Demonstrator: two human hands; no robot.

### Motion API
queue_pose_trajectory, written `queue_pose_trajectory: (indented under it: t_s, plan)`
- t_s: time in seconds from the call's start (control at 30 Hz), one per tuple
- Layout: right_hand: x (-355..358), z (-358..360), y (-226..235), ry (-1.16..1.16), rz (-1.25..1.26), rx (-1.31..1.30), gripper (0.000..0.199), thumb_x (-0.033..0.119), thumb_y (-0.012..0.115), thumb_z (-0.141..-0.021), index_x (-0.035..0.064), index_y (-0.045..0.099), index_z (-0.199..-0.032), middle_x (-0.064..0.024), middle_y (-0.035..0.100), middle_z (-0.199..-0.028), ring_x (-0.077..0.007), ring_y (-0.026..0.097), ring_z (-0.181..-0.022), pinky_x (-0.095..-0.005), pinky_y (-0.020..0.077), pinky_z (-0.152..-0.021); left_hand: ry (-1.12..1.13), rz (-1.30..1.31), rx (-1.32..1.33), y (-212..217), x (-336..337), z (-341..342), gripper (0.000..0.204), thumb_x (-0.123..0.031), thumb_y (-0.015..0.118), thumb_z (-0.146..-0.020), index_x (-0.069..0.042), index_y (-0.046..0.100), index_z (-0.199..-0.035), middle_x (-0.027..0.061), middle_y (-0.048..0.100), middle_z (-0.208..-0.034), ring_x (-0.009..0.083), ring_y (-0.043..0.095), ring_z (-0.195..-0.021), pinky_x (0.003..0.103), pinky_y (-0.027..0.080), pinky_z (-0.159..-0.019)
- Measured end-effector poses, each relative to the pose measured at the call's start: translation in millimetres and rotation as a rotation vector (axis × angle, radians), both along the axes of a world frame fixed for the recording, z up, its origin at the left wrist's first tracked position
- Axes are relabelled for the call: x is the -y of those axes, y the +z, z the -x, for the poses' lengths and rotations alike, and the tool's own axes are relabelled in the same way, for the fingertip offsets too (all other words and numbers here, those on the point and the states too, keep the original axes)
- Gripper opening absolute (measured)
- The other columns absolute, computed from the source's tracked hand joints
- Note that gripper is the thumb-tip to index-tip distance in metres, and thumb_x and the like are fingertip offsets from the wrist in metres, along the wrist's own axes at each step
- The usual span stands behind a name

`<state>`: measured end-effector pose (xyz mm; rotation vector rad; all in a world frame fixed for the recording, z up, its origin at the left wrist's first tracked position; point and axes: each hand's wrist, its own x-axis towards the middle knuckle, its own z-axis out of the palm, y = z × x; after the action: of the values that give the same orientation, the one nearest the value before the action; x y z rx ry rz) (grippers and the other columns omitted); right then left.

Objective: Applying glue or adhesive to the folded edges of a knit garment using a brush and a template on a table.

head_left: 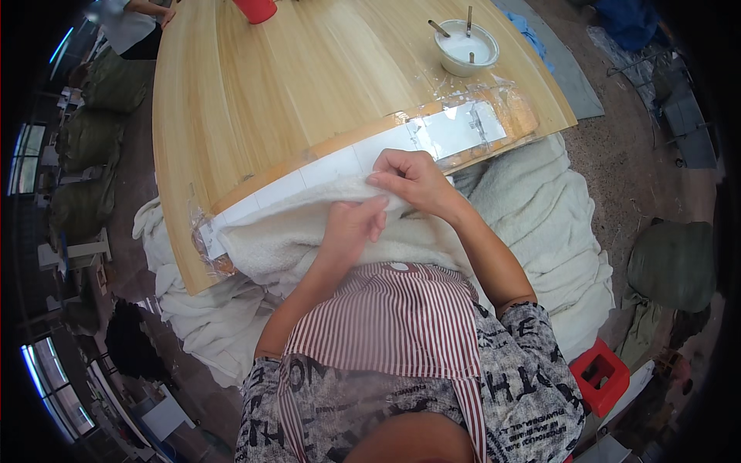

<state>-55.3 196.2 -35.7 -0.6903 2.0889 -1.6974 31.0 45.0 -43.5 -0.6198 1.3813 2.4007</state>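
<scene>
A long piece of white fleecy cloth lies over the near edge of the wooden table and across my lap. My right hand is closed, with thumb and forefinger pinching the upper edge of the cloth. Just below and to its left, my left hand rests against the cloth, its fingers curled and thumb pressed in. It is slightly blurred, and what lies between those fingers is hidden. Along the table's near edge runs a white ruled strip under clear tape, partly covered by the cloth.
A bowl of white contents with several sticks stands at the far right of the wooden table. A red container is at the far edge. Cloth hangs on both sides. A red stool stands low right; another person is far left.
</scene>
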Motion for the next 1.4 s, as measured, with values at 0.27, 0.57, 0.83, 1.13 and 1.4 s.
queue_pose_trajectory:
  t_s: [0.27,0.57,0.83,1.13,1.4]
  plan:
    - [-2.7,-0.3,-2.4,-0.149,-0.049,-0.141,0.015,0.015,0.068,-0.084,0.0012,0.062,-0.081,0.0013,0.054,-0.064,-0.0060,0.045,-0.060,-0.0246,0.0381,-0.053,-0.031,0.149,-0.029,9.9,-4.6,2.3,0.021,-0.014,0.066,-0.081,-0.006,0.060,-0.064,0.0014,0.054,-0.055,0.0086,0.044,-0.044,0.023,0.031,-0.042]
    - [-7.8,-18.9,-5.4,-0.200,0.048,-0.185,0.017,0.017,0.064,-0.088,0.0014,0.063,-0.084,-0.0011,0.057,-0.069,-0.0092,0.049,-0.065,-0.0257,0.0398,-0.057,-0.065,0.269,-0.066,15.8,-6.2,2.7,0.023,-0.015,0.066,-0.081,-0.006,0.060,-0.061,0.0017,0.056,-0.056,0.0072,0.045,-0.046,0.023,0.032,-0.044]
    - [-6.6,-0.1,0.8,0.031,-0.071,0.059,0.024,0.024,0.065,-0.086,0.0006,0.061,-0.079,-0.0028,0.050,-0.064,-0.0127,0.045,-0.062,-0.0292,0.0378,-0.056,-0.043,0.309,-0.051,10.5,-9.8,-4.7,0.022,-0.014,0.065,-0.081,-0.005,0.061,-0.061,0.0017,0.056,-0.056,0.0075,0.045,-0.046,0.023,0.032,-0.046]
    - [-6.9,-1.7,-2.1,-0.112,0.034,-0.002,0.020,0.017,0.067,-0.085,0.0020,0.057,-0.076,0.0033,0.050,-0.065,-0.0065,0.043,-0.064,-0.0234,0.0361,-0.056,-0.085,0.206,-0.052,5.0,-6.9,-9.2,0.009,-0.008,0.066,-0.080,-0.002,0.064,-0.074,0.0052,0.059,-0.060,0.0079,0.044,-0.045,0.021,0.031,-0.044]
    - [-31.9,-46.7,-14.2,-0.271,0.024,-0.816,0.036,0.001,0.064,-0.067,0.0076,0.057,-0.101,-0.0101,0.061,-0.104,-0.0319,0.055,-0.097,-0.0450,0.0389,-0.089,-0.041,0.138,-0.049,6.8,-6.9,-4.3,0.006,-0.007,0.066,-0.079,-0.002,0.064,-0.081,0.0036,0.059,-0.060,0.0075,0.045,-0.046,0.021,0.030,-0.043]
